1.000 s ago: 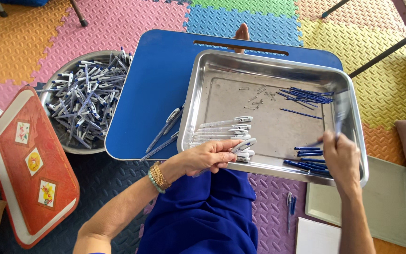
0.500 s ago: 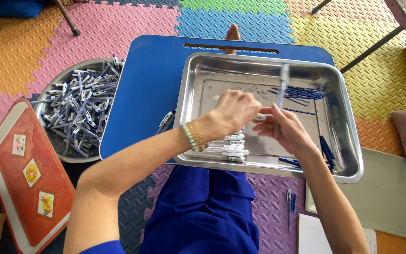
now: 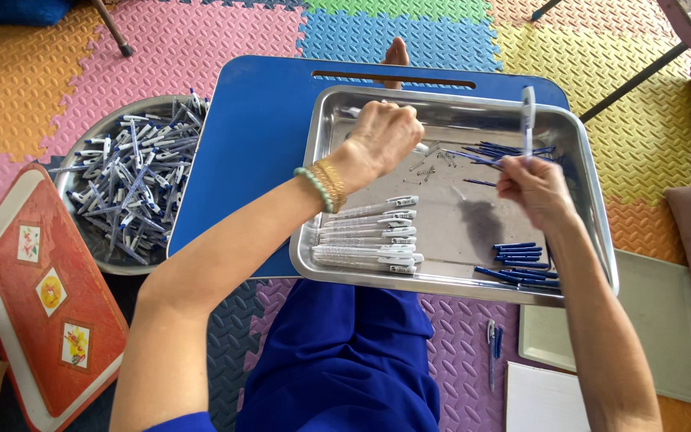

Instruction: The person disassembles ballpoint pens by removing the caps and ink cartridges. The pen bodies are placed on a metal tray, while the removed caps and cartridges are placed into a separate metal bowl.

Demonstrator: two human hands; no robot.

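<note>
A floor of coloured foam puzzle mats [image 3: 201, 40] carries a low blue table [image 3: 257, 136], and on the table sits a steel tray [image 3: 597, 216], the landmark here. Above the tray's far right corner the right hand [image 3: 533, 188] holds a white pen barrel [image 3: 528, 120] upright, its grip pinched on the barrel's lower end. Over the tray's far left part the left hand [image 3: 381, 136] hovers with fingers curled down toward small springs [image 3: 427, 164]; whether its grip holds anything cannot be told. Inside the tray, a row of white pen barrels [image 3: 369, 236] lies along the near left side, blue refills [image 3: 493, 152] at the far right, and more blue parts [image 3: 521, 260] at the near right. Left of the tray, off the table, a round metal bowl [image 3: 81, 164] is heaped with pens [image 3: 133, 180].
</note>
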